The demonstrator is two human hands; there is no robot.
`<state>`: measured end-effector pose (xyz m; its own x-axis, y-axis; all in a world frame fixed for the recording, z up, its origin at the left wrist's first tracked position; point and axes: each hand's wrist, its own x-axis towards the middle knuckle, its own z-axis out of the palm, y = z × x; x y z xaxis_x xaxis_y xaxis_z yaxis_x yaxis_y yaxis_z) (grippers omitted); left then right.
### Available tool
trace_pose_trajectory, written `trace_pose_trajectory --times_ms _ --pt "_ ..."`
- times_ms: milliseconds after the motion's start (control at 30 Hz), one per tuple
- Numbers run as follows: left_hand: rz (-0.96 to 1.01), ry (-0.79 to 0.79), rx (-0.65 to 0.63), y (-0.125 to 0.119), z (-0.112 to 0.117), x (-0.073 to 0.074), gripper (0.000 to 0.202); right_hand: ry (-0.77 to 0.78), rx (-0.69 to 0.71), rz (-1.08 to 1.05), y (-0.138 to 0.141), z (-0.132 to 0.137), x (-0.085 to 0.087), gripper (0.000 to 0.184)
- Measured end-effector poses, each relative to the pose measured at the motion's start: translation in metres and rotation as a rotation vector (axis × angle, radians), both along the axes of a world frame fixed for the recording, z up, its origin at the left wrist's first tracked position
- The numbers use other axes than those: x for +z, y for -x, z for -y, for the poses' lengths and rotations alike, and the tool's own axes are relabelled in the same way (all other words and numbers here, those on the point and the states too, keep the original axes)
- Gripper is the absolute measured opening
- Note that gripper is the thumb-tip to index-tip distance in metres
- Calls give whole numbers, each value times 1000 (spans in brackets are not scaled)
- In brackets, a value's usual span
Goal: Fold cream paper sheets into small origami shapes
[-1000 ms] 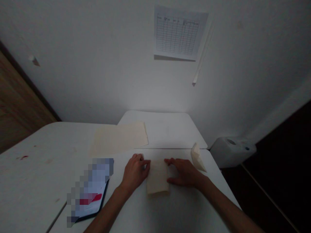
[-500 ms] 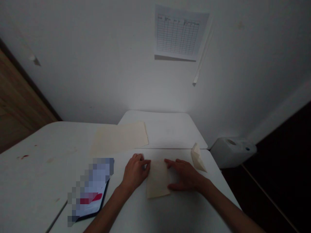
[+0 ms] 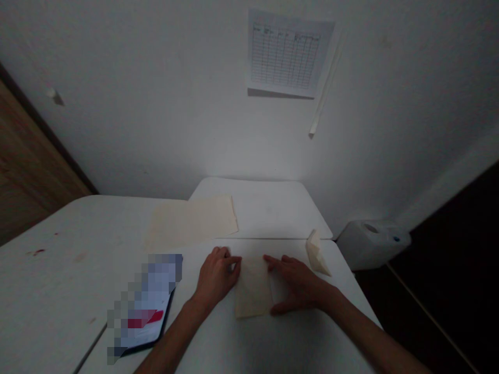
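A cream rectangle of paper [image 3: 252, 291] lies flat on the white table in front of me. At its upper left corner, my left hand [image 3: 219, 275] is closed, thumb and index finger pinched on the edge. My right hand [image 3: 298, 284] rests along the right side with fingers spread. Its index fingertip touches the upper right corner and its thumb is by the lower right edge. Just beyond the right hand stands a small folded paper piece [image 3: 317, 253] with pointed creases.
Larger cream sheets [image 3: 193, 221] lie at the back left. A phone [image 3: 150, 306], partly pixelated, is left of my left forearm. Beyond the table's right edge sits a whitish plastic container [image 3: 374, 244]. A printed chart [image 3: 286, 57] hangs on the wall.
My right thumb has slid slightly down toward the paper's lower right corner. The left hand and the paper have stayed in place.
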<state>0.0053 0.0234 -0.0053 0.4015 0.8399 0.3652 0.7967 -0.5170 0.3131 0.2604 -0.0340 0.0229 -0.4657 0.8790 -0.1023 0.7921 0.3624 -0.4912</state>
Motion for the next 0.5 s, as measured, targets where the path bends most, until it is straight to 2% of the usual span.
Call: trace_pose_trajectory --times_ms 167,333,500 --pt "-38 -55 -33 1 1 3 19 -3 0 -29 2 1 5 120" --pt "-37 -150 -203 -2 11 2 26 -21 -4 -38 2 1 5 120" --pt "-117 -122 -326 -16 26 -6 34 -34 5 -44 3 1 3 121"
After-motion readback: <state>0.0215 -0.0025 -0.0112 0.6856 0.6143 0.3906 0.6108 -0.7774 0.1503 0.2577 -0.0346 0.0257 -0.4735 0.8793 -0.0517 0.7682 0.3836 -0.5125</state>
